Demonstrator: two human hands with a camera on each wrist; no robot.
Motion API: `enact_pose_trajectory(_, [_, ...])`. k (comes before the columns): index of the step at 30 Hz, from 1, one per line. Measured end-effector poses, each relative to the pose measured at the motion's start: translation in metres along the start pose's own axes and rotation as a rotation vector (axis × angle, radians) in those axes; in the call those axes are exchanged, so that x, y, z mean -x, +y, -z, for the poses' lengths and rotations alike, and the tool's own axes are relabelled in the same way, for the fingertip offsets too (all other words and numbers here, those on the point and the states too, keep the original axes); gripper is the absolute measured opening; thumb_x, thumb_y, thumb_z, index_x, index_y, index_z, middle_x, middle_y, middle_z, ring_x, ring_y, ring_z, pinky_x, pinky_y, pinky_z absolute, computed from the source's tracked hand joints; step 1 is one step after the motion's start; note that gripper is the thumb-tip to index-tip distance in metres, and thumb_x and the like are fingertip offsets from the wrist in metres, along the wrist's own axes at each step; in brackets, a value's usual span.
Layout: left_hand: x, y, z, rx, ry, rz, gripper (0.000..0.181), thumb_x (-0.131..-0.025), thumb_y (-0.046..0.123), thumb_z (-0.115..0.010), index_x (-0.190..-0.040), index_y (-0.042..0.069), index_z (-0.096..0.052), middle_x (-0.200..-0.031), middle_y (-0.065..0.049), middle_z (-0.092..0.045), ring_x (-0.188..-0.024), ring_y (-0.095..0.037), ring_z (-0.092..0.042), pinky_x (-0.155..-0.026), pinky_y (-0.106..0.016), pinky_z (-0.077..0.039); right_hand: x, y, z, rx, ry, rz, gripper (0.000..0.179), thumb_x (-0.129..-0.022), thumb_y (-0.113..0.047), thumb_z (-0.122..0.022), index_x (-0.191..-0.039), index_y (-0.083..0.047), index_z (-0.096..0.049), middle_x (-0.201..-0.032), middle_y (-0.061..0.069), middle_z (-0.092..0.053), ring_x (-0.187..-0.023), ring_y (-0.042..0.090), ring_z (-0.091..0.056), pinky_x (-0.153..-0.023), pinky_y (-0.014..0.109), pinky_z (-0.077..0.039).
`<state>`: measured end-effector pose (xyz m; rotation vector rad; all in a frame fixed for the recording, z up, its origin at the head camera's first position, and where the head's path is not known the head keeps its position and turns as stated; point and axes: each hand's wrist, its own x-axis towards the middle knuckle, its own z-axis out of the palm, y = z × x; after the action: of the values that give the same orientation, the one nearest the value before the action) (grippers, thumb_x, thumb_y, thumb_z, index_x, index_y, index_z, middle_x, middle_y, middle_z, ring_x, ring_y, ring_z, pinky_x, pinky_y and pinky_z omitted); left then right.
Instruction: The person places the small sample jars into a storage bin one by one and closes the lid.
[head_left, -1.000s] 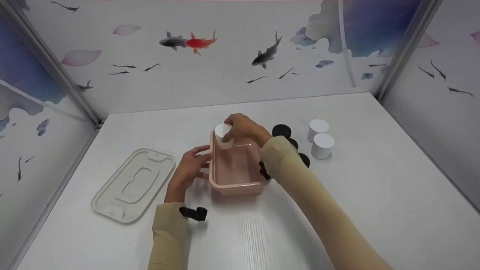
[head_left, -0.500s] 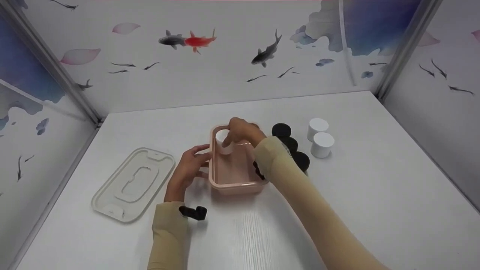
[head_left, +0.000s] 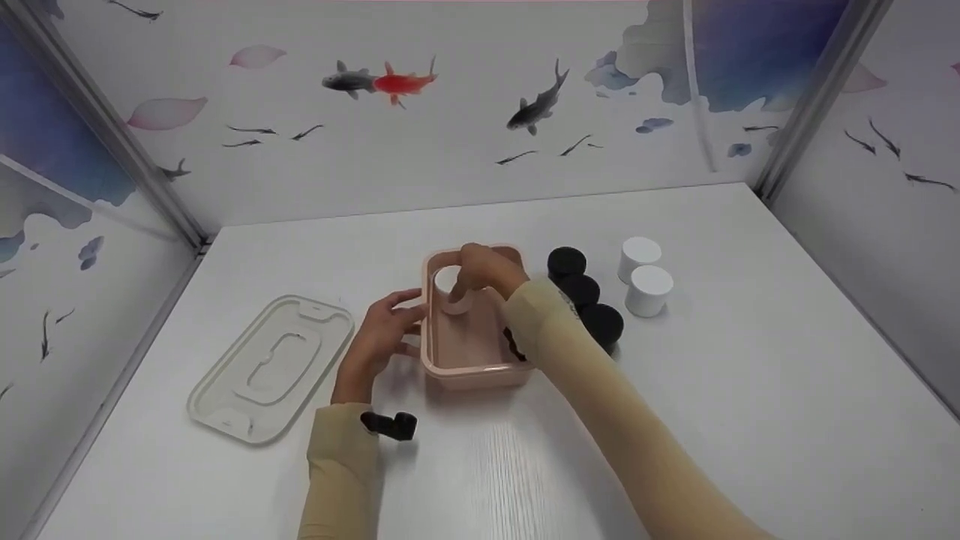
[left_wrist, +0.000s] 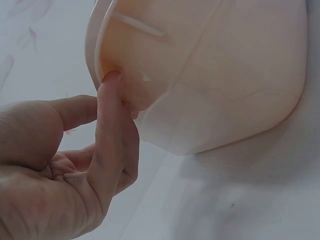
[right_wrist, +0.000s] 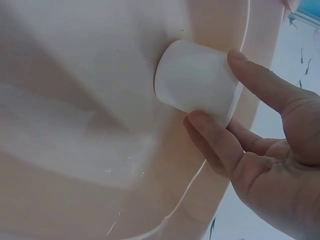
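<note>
Inside the far left corner of a pink rectangular box (head_left: 471, 371), my right hand (head_left: 486, 271) grips a small white cylinder (right_wrist: 195, 82). Thumb and fingers pinch its sides near one end, while its other end is close to or on the box floor; contact is hard to tell. Against the left wall of the box, just under the rim, rest the spread fingers of my left hand (head_left: 381, 332). The left wrist view shows these fingers (left_wrist: 107, 115) touching the outside of the wall. In the head view my right hand hides part of the cylinder.
To the left lies a pale rectangular lid (head_left: 271, 367). Three black round pieces (head_left: 602, 324) stand in a row close to the box's right side. Farther right are two white cylinders (head_left: 649, 290). Patterned panels (head_left: 420, 172) enclose the table at the back and sides.
My right hand has lowered the white cylinder from rim height down into the box's far left corner. My left hand has stayed against the box.
</note>
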<state>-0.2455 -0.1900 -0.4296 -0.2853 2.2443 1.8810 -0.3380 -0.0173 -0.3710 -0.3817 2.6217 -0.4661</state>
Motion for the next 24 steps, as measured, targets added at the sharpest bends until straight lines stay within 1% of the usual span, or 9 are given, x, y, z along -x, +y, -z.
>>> enact_pose_trajectory(3, [0.002,0.0,-0.001,0.001,-0.006,-0.008,0.049,-0.1,0.028,-0.061,-0.146,0.015,-0.05,-0.13,-0.019,-0.066,-0.106,-0.03,-0.071,-0.063,-0.032,-0.062,0.003,0.0,0.0,-0.033,-0.022,-0.021,0.068,-0.084,-0.035,-0.081,-0.145,-0.039,-0.052,-0.151,0.001,-0.053,-0.128,0.024,-0.049,-0.114,0.046,-0.041])
enact_pose_trajectory(6, [0.002,0.0,-0.001,0.004,-0.009,-0.011,0.048,-0.1,0.027,-0.062,-0.145,0.014,-0.051,-0.131,-0.019,-0.065,-0.106,-0.031,-0.071,-0.063,-0.032,-0.062,0.007,0.001,0.004,-0.071,-0.034,-0.032,0.064,-0.085,-0.036,-0.081,-0.144,-0.027,-0.056,-0.149,0.002,-0.054,-0.13,0.025,-0.049,-0.114,0.048,-0.041])
enact_pose_trajectory(8, [0.002,0.0,0.0,0.001,-0.012,-0.01,0.048,-0.1,0.027,-0.061,-0.145,0.014,-0.051,-0.131,-0.02,-0.065,-0.107,-0.03,-0.07,-0.063,-0.032,-0.062,0.01,0.002,0.008,-0.117,-0.046,-0.027,0.062,-0.086,-0.033,-0.08,-0.143,-0.022,-0.057,-0.148,0.004,-0.055,-0.13,0.026,-0.051,-0.114,0.048,-0.041])
enact_pose_trajectory(10, [0.001,0.001,0.001,0.0,-0.011,-0.008,0.048,-0.1,0.027,-0.061,-0.145,0.014,-0.051,-0.131,-0.02,-0.065,-0.107,-0.03,-0.07,-0.063,-0.032,-0.062,0.013,0.002,0.014,-0.149,-0.047,-0.023,0.061,-0.087,-0.032,-0.079,-0.14,-0.012,-0.057,-0.145,0.007,-0.057,-0.129,0.027,-0.053,-0.114,0.048,-0.042])
enact_pose_trajectory(13, [0.0,0.001,0.002,-0.008,-0.009,-0.005,0.048,-0.101,0.027,-0.06,-0.145,0.014,-0.05,-0.132,-0.021,-0.064,-0.108,-0.03,-0.07,-0.063,-0.031,-0.061,0.022,0.004,0.023,-0.19,-0.042,-0.002,0.063,-0.088,-0.031,-0.078,-0.142,-0.009,-0.053,-0.144,0.009,-0.056,-0.131,0.028,-0.052,-0.115,0.048,-0.042])
enact_pose_trajectory(16, [0.0,0.001,0.002,-0.021,-0.007,-0.008,0.048,-0.101,0.027,-0.059,-0.146,0.014,-0.049,-0.134,-0.02,-0.063,-0.109,-0.031,-0.069,-0.063,-0.031,-0.061,0.033,0.006,0.032,-0.173,-0.025,0.079,0.066,-0.088,-0.032,-0.077,-0.144,-0.008,-0.05,-0.146,0.011,-0.054,-0.134,0.029,-0.051,-0.115,0.048,-0.042])
enact_pose_trajectory(19, [0.001,0.001,0.002,-0.031,-0.003,-0.008,0.048,-0.101,0.028,-0.059,-0.146,0.014,-0.049,-0.134,-0.02,-0.063,-0.11,-0.032,-0.069,-0.063,-0.031,-0.061,0.044,0.007,0.039,-0.166,-0.013,0.194,0.065,-0.089,-0.032,-0.075,-0.144,-0.006,-0.052,-0.145,0.012,-0.055,-0.135,0.03,-0.052,-0.114,0.048,-0.042])
enact_pose_trajectory(21, [0.001,0.001,0.001,-0.036,-0.008,-0.008,0.049,-0.101,0.028,-0.059,-0.146,0.015,-0.049,-0.135,-0.02,-0.062,-0.111,-0.033,-0.069,-0.063,-0.031,-0.061,0.051,0.008,0.041,-0.196,0.0,0.269,0.062,-0.09,-0.032,-0.075,-0.142,-0.006,-0.054,-0.143,0.013,-0.057,-0.133,0.03,-0.053,-0.113,0.047,-0.044])
enact_pose_trajectory(24, [0.001,0.001,0.0,-0.045,-0.017,-0.007,0.049,-0.101,0.029,-0.059,-0.147,0.014,-0.049,-0.136,-0.02,-0.061,-0.113,-0.033,-0.068,-0.064,-0.031,-0.062,0.061,0.012,0.041,-0.285,0.033,0.36,0.055,-0.091,-0.029,-0.074,-0.138,-0.006,-0.058,-0.14,0.014,-0.06,-0.132,0.029,-0.056,-0.11,0.044,-0.047])
